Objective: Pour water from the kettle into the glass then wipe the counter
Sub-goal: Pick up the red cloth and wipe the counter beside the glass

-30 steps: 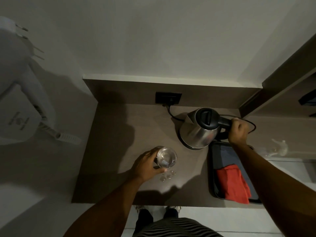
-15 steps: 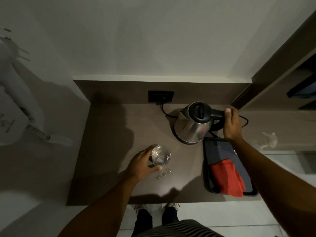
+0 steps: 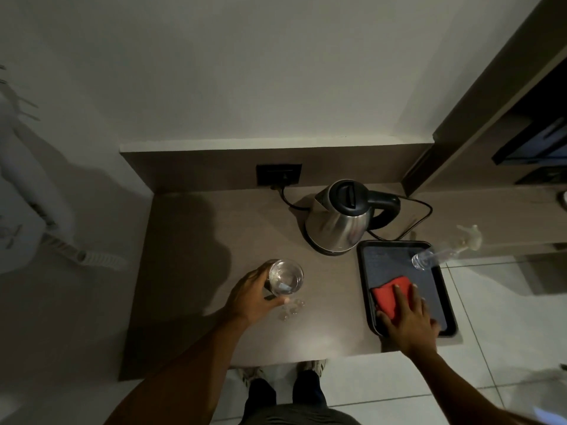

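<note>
A steel kettle (image 3: pixel 339 223) with a black lid and handle stands on its base at the back of the brown counter (image 3: pixel 196 271), with no hand on it. A clear glass (image 3: pixel 285 277) holding water stands left of the middle, and my left hand (image 3: pixel 254 297) is wrapped around its left side. Small water drops (image 3: pixel 291 308) lie on the counter just in front of the glass. A folded red cloth (image 3: pixel 389 296) lies in a black tray (image 3: pixel 365 271) on the right. My right hand (image 3: pixel 409 317) lies flat on the cloth, fingers spread.
A clear spray bottle (image 3: pixel 441 253) lies across the tray's far right corner. The kettle's black cord (image 3: pixel 420 216) runs behind it to a wall socket (image 3: pixel 278 174). A dark cabinet stands at the right. The counter's front edge is close to my feet, with tiled floor below.
My right hand let go of the kettle handle and came down onto the red cloth in the tray. My left hand stayed on the glass.
</note>
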`<state>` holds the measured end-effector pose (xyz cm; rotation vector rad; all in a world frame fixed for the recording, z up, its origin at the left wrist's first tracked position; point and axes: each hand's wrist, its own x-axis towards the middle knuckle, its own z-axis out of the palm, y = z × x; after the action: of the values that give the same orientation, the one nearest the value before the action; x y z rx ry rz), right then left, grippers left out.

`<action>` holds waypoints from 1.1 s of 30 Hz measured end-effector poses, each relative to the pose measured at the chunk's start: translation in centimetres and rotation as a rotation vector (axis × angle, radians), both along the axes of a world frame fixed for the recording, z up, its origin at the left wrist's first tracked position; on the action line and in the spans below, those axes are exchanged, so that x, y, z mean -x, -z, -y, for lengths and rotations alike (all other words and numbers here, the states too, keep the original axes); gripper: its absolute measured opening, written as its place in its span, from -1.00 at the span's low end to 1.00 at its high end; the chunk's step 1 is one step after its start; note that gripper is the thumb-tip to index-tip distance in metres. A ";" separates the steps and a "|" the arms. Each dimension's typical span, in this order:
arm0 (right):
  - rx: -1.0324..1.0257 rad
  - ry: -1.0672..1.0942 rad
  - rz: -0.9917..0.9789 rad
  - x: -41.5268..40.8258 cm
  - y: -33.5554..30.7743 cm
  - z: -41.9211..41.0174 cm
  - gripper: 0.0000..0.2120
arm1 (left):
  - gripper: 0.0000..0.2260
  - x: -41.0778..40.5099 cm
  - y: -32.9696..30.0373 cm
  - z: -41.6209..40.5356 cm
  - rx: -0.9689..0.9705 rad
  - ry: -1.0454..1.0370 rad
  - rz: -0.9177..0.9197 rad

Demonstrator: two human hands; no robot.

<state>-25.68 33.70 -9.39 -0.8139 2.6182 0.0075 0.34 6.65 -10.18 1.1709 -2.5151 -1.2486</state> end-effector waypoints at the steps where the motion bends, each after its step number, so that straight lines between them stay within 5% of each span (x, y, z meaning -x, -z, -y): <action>1: -0.007 0.015 0.018 0.0 0.1 0.0 -0.21 | -0.17 0.0 0.0 0.0 -0.004 0.000 -0.003; 7: -0.008 0.011 0.010 0.7 -0.7 0.6 -0.34 | -0.02 -0.8 -0.3 0.6 -0.022 0.107 0.088; 14: 0.207 0.017 -0.018 -0.2 -2.6 2.0 -0.34 | -0.04 -7.8 0.4 3.7 0.330 0.079 0.455; 18: 0.333 -0.076 -0.034 -3.5 -3.3 5.4 -0.32 | -0.15 -10.9 0.6 5.3 0.427 0.084 0.483; 23: 0.198 -0.188 0.010 -5.9 -1.5 10.7 -0.31 | -0.16 -13.6 1.7 6.6 0.392 0.124 0.445; 33: 0.141 -0.060 -0.079 -10.4 1.2 13.8 -0.34 | -0.16 -13.7 2.7 6.6 0.441 0.110 0.493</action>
<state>-15.29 19.95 -10.60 -0.9589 2.6914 -0.1328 14.06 0.02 -12.89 1.3583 -3.0094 -0.3939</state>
